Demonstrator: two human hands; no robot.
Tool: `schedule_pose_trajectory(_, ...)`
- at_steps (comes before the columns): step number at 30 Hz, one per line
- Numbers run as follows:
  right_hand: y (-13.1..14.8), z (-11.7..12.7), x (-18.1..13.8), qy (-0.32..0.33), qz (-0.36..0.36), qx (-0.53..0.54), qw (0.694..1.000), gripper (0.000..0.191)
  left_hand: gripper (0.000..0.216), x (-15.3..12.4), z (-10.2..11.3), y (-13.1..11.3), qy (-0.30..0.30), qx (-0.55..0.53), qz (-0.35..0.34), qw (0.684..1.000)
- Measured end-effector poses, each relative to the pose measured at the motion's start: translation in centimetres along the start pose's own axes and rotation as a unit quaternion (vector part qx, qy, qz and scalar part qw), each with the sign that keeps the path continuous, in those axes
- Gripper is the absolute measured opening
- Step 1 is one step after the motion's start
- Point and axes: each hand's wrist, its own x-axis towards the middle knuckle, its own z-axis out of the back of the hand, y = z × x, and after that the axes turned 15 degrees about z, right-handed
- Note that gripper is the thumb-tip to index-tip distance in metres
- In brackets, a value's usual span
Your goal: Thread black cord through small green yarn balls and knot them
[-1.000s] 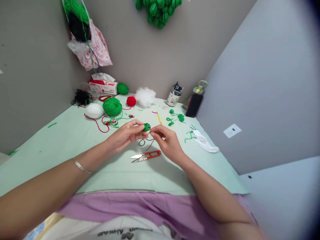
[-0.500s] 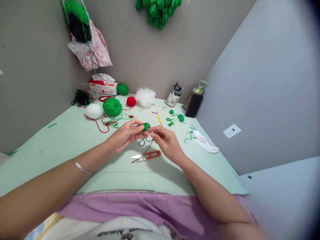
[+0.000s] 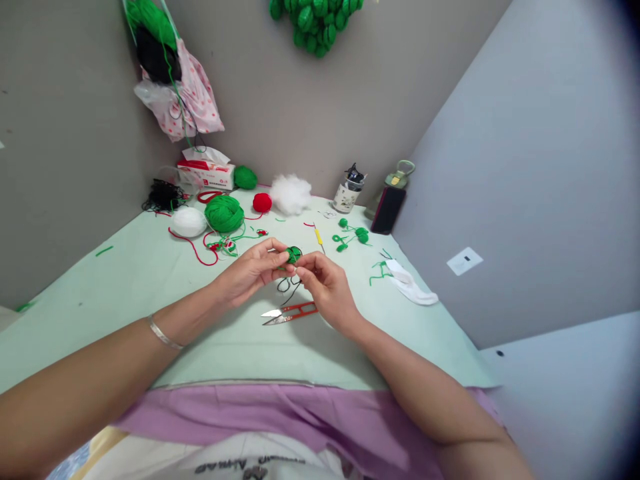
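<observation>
My left hand [image 3: 250, 270] pinches a small green crocheted ball [image 3: 293, 254] between thumb and fingers above the pale green table [image 3: 150, 280]. My right hand [image 3: 325, 287] is closed against the ball's right side, its fingertips pinched on something too small to make out. A black thread [image 3: 287, 287] dangles from the ball toward the table. Red-handled thread snips [image 3: 290, 313] lie just below both hands.
At the back lie a green yarn ball [image 3: 225, 213], a white ball [image 3: 189, 221], a red ball [image 3: 262, 202], white stuffing [image 3: 291, 193], a tissue box [image 3: 206, 173], a jar [image 3: 349, 193] and a dark phone [image 3: 387, 210]. A yellow hook [image 3: 318, 236], green pieces [image 3: 353, 235] and white cloth [image 3: 413, 287] lie right.
My right hand has moved left and closed in on the green ball. My left hand has stayed almost still.
</observation>
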Motion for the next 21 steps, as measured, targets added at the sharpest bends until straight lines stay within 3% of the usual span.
schedule_pose_trajectory(13,-0.2,0.4,0.9,-0.060,-0.062,0.097,0.991,0.025,0.026,-0.2,-0.7,0.4,-0.025,0.069,-0.015,0.997)
schedule_pose_trajectory(18,-0.4,1.1,1.3,-0.022,-0.086,0.118,0.989,0.030,0.026,-0.3,-0.7,0.5,-0.049,0.085,-0.025,0.995)
schedule_pose_trajectory(21,-0.6,1.7,1.4,0.019,-0.068,0.077,0.994,0.026,0.027,-0.3,-0.7,0.4,-0.071,0.108,-0.029,0.991)
